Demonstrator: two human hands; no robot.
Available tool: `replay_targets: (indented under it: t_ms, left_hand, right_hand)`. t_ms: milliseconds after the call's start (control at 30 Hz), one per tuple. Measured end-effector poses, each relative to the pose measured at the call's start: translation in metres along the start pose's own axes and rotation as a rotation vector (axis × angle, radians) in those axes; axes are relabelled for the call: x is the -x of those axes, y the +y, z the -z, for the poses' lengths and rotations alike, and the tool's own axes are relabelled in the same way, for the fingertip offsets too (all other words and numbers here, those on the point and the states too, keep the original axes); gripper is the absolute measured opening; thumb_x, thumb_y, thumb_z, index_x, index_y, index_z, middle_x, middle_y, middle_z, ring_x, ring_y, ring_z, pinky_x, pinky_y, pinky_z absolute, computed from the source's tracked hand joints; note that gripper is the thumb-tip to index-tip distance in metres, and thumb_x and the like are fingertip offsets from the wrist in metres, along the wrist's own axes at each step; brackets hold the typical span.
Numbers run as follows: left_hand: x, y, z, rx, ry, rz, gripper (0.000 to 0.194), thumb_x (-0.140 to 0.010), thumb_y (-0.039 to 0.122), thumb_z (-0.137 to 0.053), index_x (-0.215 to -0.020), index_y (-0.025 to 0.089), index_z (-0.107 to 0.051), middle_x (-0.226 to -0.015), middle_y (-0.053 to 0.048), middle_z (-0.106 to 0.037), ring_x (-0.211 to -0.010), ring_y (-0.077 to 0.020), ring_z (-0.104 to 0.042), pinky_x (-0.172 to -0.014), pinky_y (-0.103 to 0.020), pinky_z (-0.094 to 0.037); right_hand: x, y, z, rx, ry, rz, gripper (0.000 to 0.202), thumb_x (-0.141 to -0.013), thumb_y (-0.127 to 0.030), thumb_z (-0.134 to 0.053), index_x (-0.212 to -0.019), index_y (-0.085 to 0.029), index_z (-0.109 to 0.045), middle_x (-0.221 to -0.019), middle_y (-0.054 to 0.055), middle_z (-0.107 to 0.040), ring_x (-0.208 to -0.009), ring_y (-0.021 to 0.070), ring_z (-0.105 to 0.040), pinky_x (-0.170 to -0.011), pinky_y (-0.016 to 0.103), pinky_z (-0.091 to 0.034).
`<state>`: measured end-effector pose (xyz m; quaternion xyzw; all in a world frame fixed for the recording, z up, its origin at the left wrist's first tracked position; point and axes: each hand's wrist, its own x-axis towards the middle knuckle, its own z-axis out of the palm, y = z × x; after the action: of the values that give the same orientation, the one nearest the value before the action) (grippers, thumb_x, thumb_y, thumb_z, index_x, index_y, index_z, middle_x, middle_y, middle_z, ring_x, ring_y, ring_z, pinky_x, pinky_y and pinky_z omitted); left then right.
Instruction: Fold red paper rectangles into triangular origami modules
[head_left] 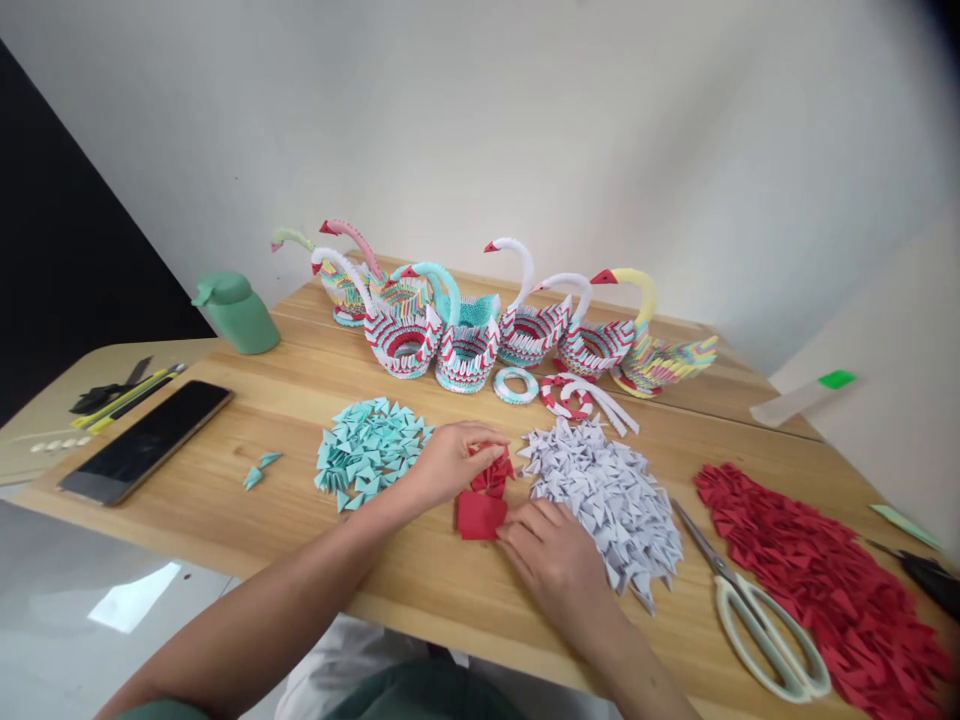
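Observation:
My left hand (459, 460) reaches over a few folded red pieces (495, 476) at the middle of the table, its fingers bent together at them; what they grip is too small to tell. Just in front lies a flat red paper stack (480, 514). The curled fingertips of my right hand (541, 545) touch its right edge. A pile of teal folded triangles (367, 448) is left of my left hand, and a pile of pale lilac triangles (611, 490) lies beyond and right of my right hand.
Several paper swans (469, 350) stand at the back, with paper rings (515, 385) and white strips (600, 400) before them. Scissors (750, 605) and red triangles (832, 590) lie right. A phone (150, 440), pens (124, 395) and a green bottle (241, 315) are left.

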<state>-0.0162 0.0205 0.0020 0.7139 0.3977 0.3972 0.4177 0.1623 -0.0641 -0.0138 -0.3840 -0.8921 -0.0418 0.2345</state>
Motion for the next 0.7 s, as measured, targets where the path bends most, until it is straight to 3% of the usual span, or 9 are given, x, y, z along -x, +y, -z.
replay_targets:
  t_ms: [167,300,367,533,700]
  left_hand:
    - [0.000,0.007,0.013,-0.053,-0.075,0.035,0.025,-0.085,0.029,-0.055,-0.093,0.017,-0.075,-0.094,-0.006,-0.075,-0.084,-0.0210,-0.067,-0.074,-0.025,-0.046]
    - [-0.001,0.018,0.036,-0.267,-0.204,0.059,0.036,-0.090,0.035,-0.046,-0.070,0.015,-0.068,-0.063,-0.002,-0.067,-0.060,-0.0149,-0.058,-0.057,-0.022,-0.038]
    - [-0.001,0.023,0.043,-0.335,-0.282,0.074,0.038,-0.091,0.035,-0.044,-0.066,0.016,-0.064,-0.057,0.000,-0.062,-0.056,-0.0132,-0.054,-0.054,-0.021,-0.034]
    - [0.002,0.022,0.039,-0.448,-0.437,0.088,0.023,-0.084,0.019,-0.046,-0.073,0.018,-0.066,-0.070,0.000,-0.068,-0.063,-0.0139,-0.058,-0.055,-0.020,-0.033]
    - [0.001,0.014,0.032,-0.430,-0.402,0.071,0.026,-0.084,0.014,-0.043,-0.086,0.017,-0.069,-0.087,-0.004,-0.072,-0.073,-0.0168,-0.062,-0.063,-0.021,-0.040]
  right_hand:
    - [0.000,0.007,0.011,-0.206,0.034,-0.102,0.020,-0.096,-0.027,-0.049,-0.085,-0.021,-0.064,-0.086,0.003,-0.070,-0.079,0.0186,-0.060,-0.072,0.032,-0.040]
    - [-0.008,0.016,0.030,-0.395,-0.019,-0.525,0.028,-0.097,-0.033,-0.041,-0.080,-0.021,-0.058,-0.070,0.000,-0.064,-0.063,0.0152,-0.059,-0.060,0.025,-0.043]
    - [-0.015,0.018,0.033,-0.477,-0.075,-0.622,0.030,-0.097,-0.036,-0.038,-0.077,-0.021,-0.054,-0.064,-0.002,-0.060,-0.058,0.0143,-0.057,-0.056,0.024,-0.042]
    - [-0.033,0.017,0.018,-0.500,-0.153,-0.570,0.028,-0.096,-0.035,-0.036,-0.075,-0.022,-0.049,-0.064,-0.003,-0.056,-0.059,0.0145,-0.054,-0.057,0.024,-0.039]
    - [-0.045,0.021,0.006,-0.456,-0.176,-0.523,0.026,-0.097,-0.032,-0.036,-0.077,-0.022,-0.049,-0.065,-0.003,-0.057,-0.059,0.0146,-0.053,-0.057,0.024,-0.037]
